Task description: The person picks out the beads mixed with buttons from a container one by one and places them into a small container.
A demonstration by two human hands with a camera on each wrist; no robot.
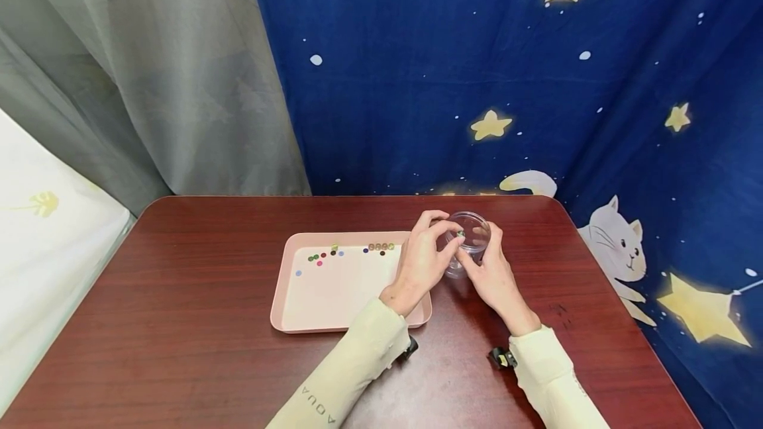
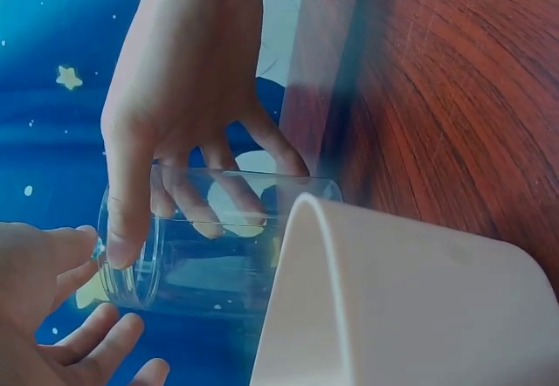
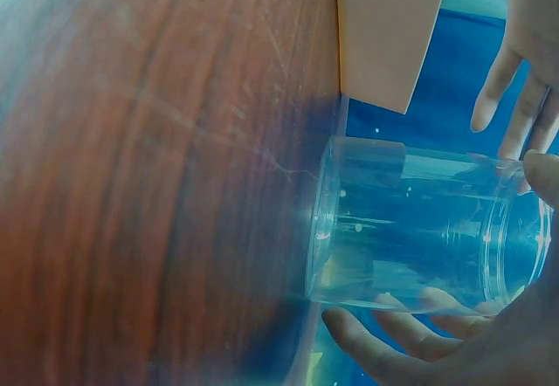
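Observation:
A clear, wide-mouthed jar (image 1: 456, 271) stands upright on the table, just right of the pink tray (image 1: 352, 330). My right hand (image 1: 496, 278) grips it near the top, thumb at the rim and fingers spread along the far side, as the left wrist view shows. My left hand (image 1: 420, 258) is at the jar's mouth and pinches a small, dark greenish bead (image 1: 461, 234) between thumb and forefinger. Its other fingers are spread beside the jar. In the right wrist view the jar (image 3: 419, 229) looks see-through, with no beads visible inside.
Along the tray's far side lie several small coloured beads, among them a pink bead (image 1: 319, 263), a light blue bead (image 1: 299, 273) and a row of amber ones. A blue star-patterned curtain (image 1: 417, 85) hangs behind the brown table (image 1: 197, 296).

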